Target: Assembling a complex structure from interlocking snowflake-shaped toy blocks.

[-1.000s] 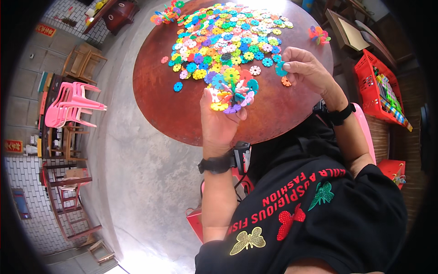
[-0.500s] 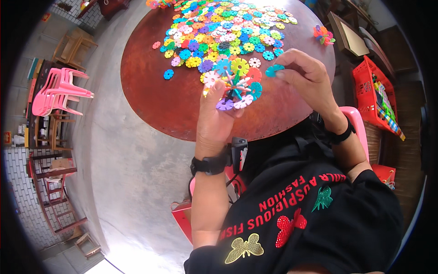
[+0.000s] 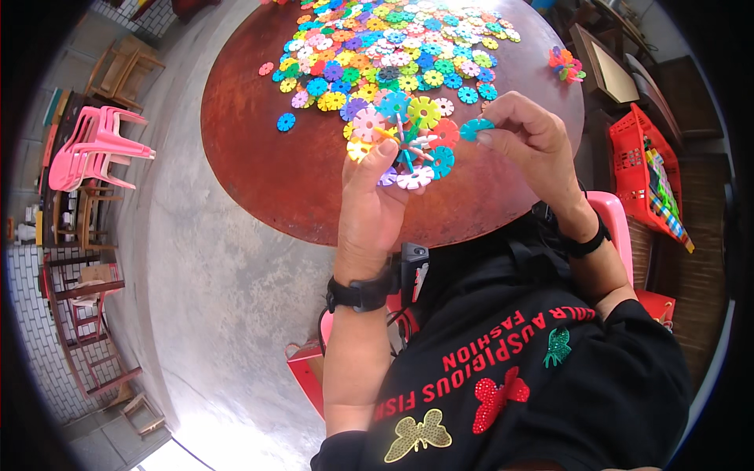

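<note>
Between its thumb and fingers my left hand (image 3: 371,184) grips a wheel-shaped assembly of plastic snowflake discs (image 3: 415,177), held above the near part of the round table. Its ring mixes pink, teal, yellow-green, red, white and purple discs, with several more set edge-on at the centre. A loose teal snowflake disc (image 3: 475,129) is pinched in the thumb and fingers of my right hand (image 3: 532,140). That disc sits close to the red disc on the assembly's right side; whether the two touch I cannot tell. My left fingers are partly hidden behind the assembly.
A wide heap of loose snowflake discs (image 3: 377,55) covers the far part of the brown round table (image 3: 267,173). One blue disc (image 3: 286,122) lies apart at the left. A finished disc cluster (image 3: 566,65) stands near the right edge. Beyond is a red crate (image 3: 635,169); pink stools (image 3: 94,149) stand left.
The teal disc in my right hand has come nearer to the assembly. My left hand has turned the assembly slightly, so its discs face a little differently. The whole view has shifted slightly.
</note>
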The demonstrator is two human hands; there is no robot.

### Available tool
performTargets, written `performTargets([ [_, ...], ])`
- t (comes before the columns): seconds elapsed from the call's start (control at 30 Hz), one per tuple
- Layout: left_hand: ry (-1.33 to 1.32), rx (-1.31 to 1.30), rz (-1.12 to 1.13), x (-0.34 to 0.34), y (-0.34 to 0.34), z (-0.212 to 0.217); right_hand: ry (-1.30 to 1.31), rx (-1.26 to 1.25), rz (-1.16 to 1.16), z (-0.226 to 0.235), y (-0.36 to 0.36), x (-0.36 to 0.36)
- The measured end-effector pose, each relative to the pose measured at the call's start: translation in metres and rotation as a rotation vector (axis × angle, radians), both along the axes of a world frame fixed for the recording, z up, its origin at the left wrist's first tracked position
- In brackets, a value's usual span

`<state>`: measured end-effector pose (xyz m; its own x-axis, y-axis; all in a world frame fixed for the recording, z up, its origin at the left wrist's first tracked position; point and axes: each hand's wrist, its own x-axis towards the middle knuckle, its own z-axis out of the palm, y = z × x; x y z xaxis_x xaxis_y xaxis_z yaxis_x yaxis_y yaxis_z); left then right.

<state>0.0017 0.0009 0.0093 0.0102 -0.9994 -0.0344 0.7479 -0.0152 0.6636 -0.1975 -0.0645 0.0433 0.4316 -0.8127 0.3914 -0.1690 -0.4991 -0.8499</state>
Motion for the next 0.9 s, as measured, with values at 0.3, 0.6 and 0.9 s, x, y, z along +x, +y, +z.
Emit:
performTargets([
  [0.3,-0.067,0.041,0.045,-0.003,0.000,0.005,0.226,-0.220,-0.084,0.011,0.007,0.002],
  [0.6,-0.123,0.102,-0.029,0.003,0.002,0.010,0.253,-0.311,-0.057,0.008,0.005,0.004],
  [0.9,-0.138,0.091,-0.040,-0.002,0.005,0.007,0.306,-0.461,-0.039,0.006,0.011,0.005],
])
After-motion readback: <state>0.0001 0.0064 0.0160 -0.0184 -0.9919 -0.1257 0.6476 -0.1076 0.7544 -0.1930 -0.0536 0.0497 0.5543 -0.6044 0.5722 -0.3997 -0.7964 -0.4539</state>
